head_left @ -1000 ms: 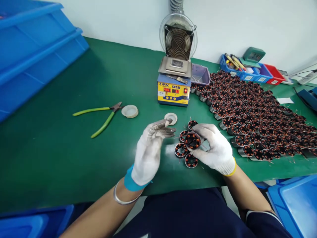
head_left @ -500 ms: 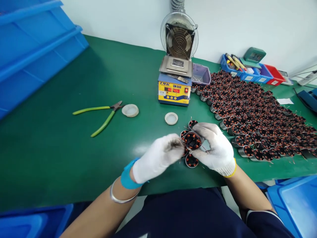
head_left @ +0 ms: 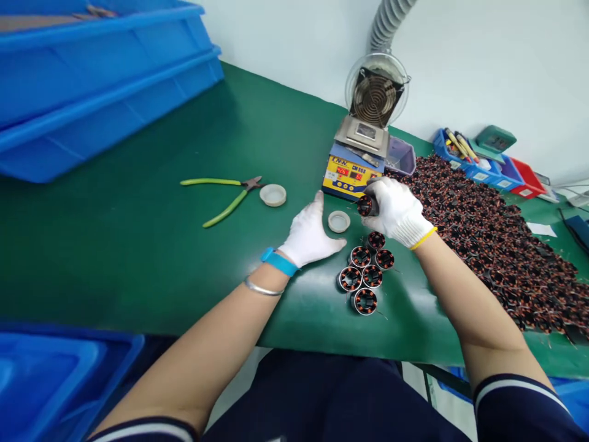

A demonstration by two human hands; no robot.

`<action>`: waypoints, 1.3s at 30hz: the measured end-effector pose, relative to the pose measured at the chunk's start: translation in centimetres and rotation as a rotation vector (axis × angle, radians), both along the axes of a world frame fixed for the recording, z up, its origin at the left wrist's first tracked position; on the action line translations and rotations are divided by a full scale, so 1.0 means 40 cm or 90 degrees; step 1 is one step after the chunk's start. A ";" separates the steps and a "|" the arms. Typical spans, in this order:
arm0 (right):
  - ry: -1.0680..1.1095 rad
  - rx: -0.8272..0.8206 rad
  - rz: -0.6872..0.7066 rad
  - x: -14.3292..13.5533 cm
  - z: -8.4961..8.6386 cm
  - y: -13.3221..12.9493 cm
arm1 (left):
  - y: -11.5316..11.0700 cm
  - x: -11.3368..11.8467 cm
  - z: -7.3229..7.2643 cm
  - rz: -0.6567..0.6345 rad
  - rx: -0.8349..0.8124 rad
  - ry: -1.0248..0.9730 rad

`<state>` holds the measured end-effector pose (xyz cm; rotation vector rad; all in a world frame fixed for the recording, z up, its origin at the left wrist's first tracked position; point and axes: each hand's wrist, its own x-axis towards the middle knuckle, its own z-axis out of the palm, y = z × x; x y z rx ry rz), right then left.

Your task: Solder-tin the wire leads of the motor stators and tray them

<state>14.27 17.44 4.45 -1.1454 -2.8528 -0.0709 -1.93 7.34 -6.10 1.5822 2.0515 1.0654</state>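
In the head view my right hand (head_left: 396,207), in a white glove, grips a motor stator (head_left: 365,205) with copper windings, held in front of the yellow and blue solder pot (head_left: 352,175). My left hand (head_left: 310,234), also gloved, is empty with thumb and fingers spread. It is beside a small round white dish (head_left: 339,222). Below my right hand stands a small group of several stators (head_left: 372,276) in metal rings, wire ends sticking out. A second white dish (head_left: 273,195) lies left of my left hand, close to the tips of green-handled cutting pliers (head_left: 230,199).
Rows of many stators (head_left: 497,245) cover the right side of the green table (head_left: 151,264). Behind the solder pot are a fan (head_left: 376,98) and a grey duct (head_left: 389,24). Blue crates (head_left: 110,92) are stacked at left. Small bins (head_left: 529,184) line the wall.
My right hand has moved up and away from the group, carrying a stator toward the solder pot. My left hand has come off the stator and opened. The camera view has shifted.
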 end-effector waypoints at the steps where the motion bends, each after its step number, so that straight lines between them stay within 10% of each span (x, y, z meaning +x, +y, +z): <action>1: -0.035 -0.012 -0.014 -0.018 -0.007 0.007 | 0.007 0.007 -0.004 -0.001 -0.022 0.046; 29: -0.164 -0.099 0.052 -0.055 -0.036 0.013 | 0.044 0.029 0.003 -0.022 -0.084 0.160; 39: -0.165 0.034 0.021 -0.046 0.001 -0.013 | 0.043 0.029 0.002 -0.007 -0.082 0.153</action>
